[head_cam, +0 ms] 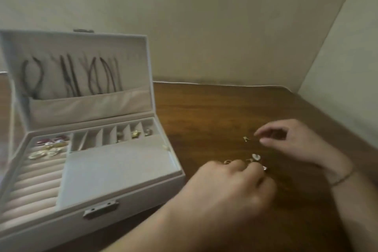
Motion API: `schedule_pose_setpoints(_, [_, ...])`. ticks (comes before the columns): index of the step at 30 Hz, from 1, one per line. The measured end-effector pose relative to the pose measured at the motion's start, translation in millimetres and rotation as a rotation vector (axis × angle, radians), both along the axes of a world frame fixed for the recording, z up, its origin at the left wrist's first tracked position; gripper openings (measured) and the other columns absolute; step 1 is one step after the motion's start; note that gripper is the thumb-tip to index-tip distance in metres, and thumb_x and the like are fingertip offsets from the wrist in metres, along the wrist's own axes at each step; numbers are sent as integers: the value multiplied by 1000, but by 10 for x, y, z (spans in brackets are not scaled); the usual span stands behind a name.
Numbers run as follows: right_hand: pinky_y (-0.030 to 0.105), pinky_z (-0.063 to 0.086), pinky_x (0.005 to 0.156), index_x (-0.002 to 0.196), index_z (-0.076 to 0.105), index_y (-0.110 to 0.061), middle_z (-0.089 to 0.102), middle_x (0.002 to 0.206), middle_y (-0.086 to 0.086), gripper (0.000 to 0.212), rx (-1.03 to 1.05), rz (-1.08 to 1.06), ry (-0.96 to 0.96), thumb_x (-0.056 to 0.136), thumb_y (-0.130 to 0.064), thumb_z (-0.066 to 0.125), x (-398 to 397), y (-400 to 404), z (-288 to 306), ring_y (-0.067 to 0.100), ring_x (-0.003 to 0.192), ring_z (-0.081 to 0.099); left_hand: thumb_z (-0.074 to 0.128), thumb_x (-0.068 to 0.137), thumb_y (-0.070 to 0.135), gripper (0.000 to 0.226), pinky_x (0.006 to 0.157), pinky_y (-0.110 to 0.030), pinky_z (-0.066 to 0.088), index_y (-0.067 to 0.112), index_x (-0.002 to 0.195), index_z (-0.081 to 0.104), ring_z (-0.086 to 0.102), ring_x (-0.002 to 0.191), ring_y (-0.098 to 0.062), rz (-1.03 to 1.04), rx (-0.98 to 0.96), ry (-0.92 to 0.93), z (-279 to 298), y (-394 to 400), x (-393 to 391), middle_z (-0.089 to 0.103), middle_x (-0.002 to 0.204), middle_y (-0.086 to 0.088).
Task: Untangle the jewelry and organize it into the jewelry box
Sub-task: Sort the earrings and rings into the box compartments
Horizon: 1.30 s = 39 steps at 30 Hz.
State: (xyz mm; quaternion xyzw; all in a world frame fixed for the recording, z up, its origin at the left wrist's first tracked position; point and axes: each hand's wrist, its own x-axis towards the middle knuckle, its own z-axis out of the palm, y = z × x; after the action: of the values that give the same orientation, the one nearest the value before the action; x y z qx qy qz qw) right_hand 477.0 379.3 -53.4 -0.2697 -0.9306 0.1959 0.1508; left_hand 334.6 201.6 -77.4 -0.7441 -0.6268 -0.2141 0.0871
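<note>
From the head camera, an open white jewelry box (pixel 86 149) sits on the left part of a dark wooden tabletop (pixel 214 112), its lid (pixel 77 75) standing upright with several dark necklaces (pixel 71 75) hanging against the lining and dropping into a fabric pocket. In the box's tray, the back left corner holds a cluster of red, pearl and gold pieces (pixel 49 146) lying at the top of the ring rolls (pixel 34 182), and the far-right slots of the small divided row hold gold earrings (pixel 136 133); the rest of the slots look bare, though blur makes this hard to confirm. A metal clasp (pixel 101 208) is on the box's front wall. To the right of the box, loose jewelry lies on the tabletop: a small gold piece (pixel 246 138), a pale shell-like piece (pixel 256 157), and other bits half hidden. The left hand (pixel 231 186) reaches in from the bottom edge, its fingers (pixel 253 170) curled down over the loose pieces; whether they actually pinch one I cannot tell. The right hand (pixel 290 141), with a thin bracelet (pixel 343 178) at the wrist, hovers just beside the small gold piece, thumb and forefinger slightly apart and bent, holding nothing visible.
</note>
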Motion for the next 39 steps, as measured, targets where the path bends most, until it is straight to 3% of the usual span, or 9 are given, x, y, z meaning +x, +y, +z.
schedule_pose_setpoints(3, [21,49,75,87,68,-50,66,92,-32,23,-53,46,-111,84,-28,75,82,75,-152,-7,88,62,58,92,31,14,49,-33,53,21,101,55,60,72,-16,21,128,9,-101,-310,71,54,95,4])
schedule_pose_setpoints(7, [16,44,72,92,62,-55,64,99,-29,22,-37,58,-193,89,-34,68,125,113,-166,-12,90,56,51,97,46,32,83,-28,55,36,125,39,52,101,-3,201,-87,-299,-232,-193,173,39,119,19])
schedule_pose_setpoints(9, [16,45,69,93,61,-54,63,97,-27,24,-31,79,-170,90,-31,68,152,92,-147,-11,90,56,49,97,50,37,88,-27,53,40,129,35,46,110,-1,261,-127,-321,-212,-212,126,35,123,22])
schedule_pose_setpoints(15, [17,47,68,93,67,-45,61,98,-29,18,17,194,-46,90,-27,67,104,-45,-142,2,86,59,40,96,58,35,83,-28,49,38,124,48,40,113,-3,371,-120,-164,-262,-193,145,47,118,21])
schedule_pose_setpoints(24, [3,40,71,98,72,-32,65,94,-20,30,23,130,168,89,-49,49,9,-151,-172,-10,90,57,37,101,51,31,88,-27,47,42,126,54,40,109,1,311,-143,-241,-257,-240,112,52,117,23])
schedule_pose_setpoints(28, [2,38,68,98,74,-27,66,93,-18,28,23,119,194,91,-42,51,4,-160,-170,-14,83,56,38,101,50,27,80,-25,47,38,115,57,39,104,0,302,-110,-216,-265,-240,125,47,111,22])
schedule_pose_setpoints(34, [7,41,64,91,75,-22,67,82,-15,11,72,150,378,88,-27,65,21,-193,-152,7,81,62,48,98,44,15,69,-26,49,37,100,61,40,95,-2,254,-31,-219,-369,-203,87,46,105,22])
schedule_pose_setpoints(36, [8,41,62,89,74,-25,66,81,-17,10,73,151,350,86,-16,70,42,-184,-118,8,79,62,45,97,42,17,70,-29,50,35,97,61,42,93,-5,238,4,-208,-414,-176,80,48,103,20])
schedule_pose_setpoints(39, [11,44,61,85,68,-38,65,86,-24,19,43,186,81,83,-21,74,126,-158,-62,3,78,61,40,97,36,22,72,-32,50,26,93,60,48,90,-9,152,110,-221,-384,-185,130,52,100,11])
